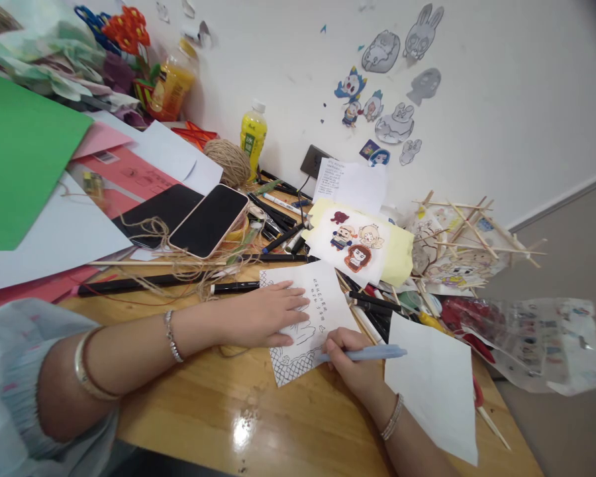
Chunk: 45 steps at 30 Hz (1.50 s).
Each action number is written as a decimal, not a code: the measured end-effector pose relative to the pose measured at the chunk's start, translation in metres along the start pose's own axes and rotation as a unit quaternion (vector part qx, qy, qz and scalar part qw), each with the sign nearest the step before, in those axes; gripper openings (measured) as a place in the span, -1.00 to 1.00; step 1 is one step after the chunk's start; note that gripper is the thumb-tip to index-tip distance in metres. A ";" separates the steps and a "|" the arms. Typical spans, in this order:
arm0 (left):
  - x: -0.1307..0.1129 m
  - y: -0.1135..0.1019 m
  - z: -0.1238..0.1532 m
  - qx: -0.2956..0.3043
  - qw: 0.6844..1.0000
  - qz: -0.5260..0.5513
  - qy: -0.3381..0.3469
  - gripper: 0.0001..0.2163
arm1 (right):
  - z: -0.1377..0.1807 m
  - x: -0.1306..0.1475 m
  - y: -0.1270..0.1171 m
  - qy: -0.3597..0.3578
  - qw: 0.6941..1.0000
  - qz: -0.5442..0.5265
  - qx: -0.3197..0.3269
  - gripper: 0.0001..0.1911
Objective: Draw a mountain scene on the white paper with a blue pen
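Observation:
A small white sheet with a line drawing (pixel 322 311) lies on the wooden table (pixel 228 404). My left hand (pixel 265 313) rests flat on its left part, fingers stretched out and pressing it down. My right hand (pixel 350 361) is closed round a light blue pen (pixel 372 353), whose tip touches the lower part of the drawing. Bracelets sit on both wrists.
A blank white sheet (pixel 437 384) lies right of my right hand. Behind the drawing are a coloured cartoon sheet (pixel 352 246), scattered markers (pixel 278 232), two phones (pixel 209 220), a twine ball (pixel 228 162), yellow bottles (pixel 253 132), green card (pixel 20 159) and a stick frame (pixel 469 232).

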<state>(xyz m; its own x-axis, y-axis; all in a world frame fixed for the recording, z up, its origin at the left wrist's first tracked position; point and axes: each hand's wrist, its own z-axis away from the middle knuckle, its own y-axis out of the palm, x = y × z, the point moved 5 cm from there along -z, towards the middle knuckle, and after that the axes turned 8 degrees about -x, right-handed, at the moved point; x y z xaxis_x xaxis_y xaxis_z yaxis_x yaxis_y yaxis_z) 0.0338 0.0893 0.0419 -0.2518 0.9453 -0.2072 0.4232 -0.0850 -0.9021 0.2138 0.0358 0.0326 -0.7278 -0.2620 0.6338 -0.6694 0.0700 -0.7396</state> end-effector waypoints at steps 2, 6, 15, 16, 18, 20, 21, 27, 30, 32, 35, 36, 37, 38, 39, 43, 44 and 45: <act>0.000 0.000 0.000 0.003 1.000 -0.001 -0.001 -0.59 | -0.001 0.002 0.000 -0.005 1.000 0.008 0.002 -0.65; 0.000 0.001 0.000 0.011 1.000 -0.006 -0.004 -0.58 | -0.001 0.006 0.000 -0.013 1.000 0.015 0.013 -0.65; 0.001 0.002 0.000 0.022 1.000 -0.016 -0.003 -0.58 | 0.000 0.002 0.000 0.009 1.000 0.015 0.008 -0.67; 0.001 0.002 0.001 0.021 1.000 -0.017 -0.002 -0.58 | 0.000 0.002 -0.001 0.013 1.000 0.014 0.004 -0.67; 0.001 0.002 0.001 0.019 1.000 -0.017 -0.001 -0.58 | 0.000 0.001 -0.001 0.014 1.000 0.010 -0.001 -0.68; 0.000 0.002 0.001 0.017 1.000 -0.015 0.000 -0.59 | -0.001 0.001 -0.001 0.015 1.000 0.009 0.000 -0.67; 0.000 0.002 0.001 0.015 1.000 -0.014 0.000 -0.59 | -0.001 0.001 -0.001 0.016 1.000 0.009 0.000 -0.67; 0.000 0.001 0.001 0.021 1.000 -0.016 -0.004 -0.58 | -0.001 -0.002 -0.001 0.025 1.000 0.007 0.000 -0.66; 0.000 0.001 0.000 0.027 0.999 -0.017 -0.005 -0.58 | 0.001 -0.005 0.000 0.024 1.000 -0.011 0.000 -0.66; 0.000 0.001 0.000 0.029 0.999 -0.017 -0.005 -0.58 | 0.001 -0.005 0.001 0.019 1.000 -0.019 0.002 -0.66; 0.000 0.001 0.000 0.027 0.999 -0.016 -0.004 -0.59 | 0.001 -0.004 0.001 0.005 1.000 -0.014 0.010 -0.66; 0.000 0.002 0.000 0.026 1.000 -0.016 -0.003 -0.59 | 0.001 -0.003 0.001 0.001 1.000 -0.010 0.012 -0.65; 0.000 0.002 0.000 0.025 1.000 -0.017 -0.003 -0.59 | 0.000 -0.003 0.001 0.000 1.000 -0.007 0.013 -0.65; 0.000 0.002 0.001 0.024 1.000 -0.017 -0.002 -0.58 | 0.000 -0.003 0.001 0.001 1.000 -0.005 0.012 -0.65; 0.001 0.002 0.001 0.022 1.000 -0.018 -0.002 -0.58 | 0.000 -0.003 0.001 0.003 1.000 -0.002 0.012 -0.64; 0.001 0.002 0.001 0.014 1.000 -0.020 -0.001 -0.59 | 0.000 -0.005 0.002 0.011 1.000 0.006 0.011 -0.64; 0.001 0.003 0.001 0.013 1.000 -0.020 0.000 -0.59 | 0.000 -0.005 0.002 0.011 1.000 0.006 0.012 -0.65; 0.001 0.003 0.001 0.012 1.000 -0.019 0.000 -0.59 | 0.000 -0.006 0.003 0.013 1.000 0.005 0.011 -0.65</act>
<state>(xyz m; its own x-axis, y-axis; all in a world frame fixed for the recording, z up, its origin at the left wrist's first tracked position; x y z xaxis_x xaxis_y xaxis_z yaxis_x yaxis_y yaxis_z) 0.0339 0.0900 0.0390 -0.2673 0.9482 -0.1718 0.3916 -0.0560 -0.9184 0.2163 0.0372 0.0269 -0.7382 -0.2364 0.6319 -0.6588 0.0507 -0.7506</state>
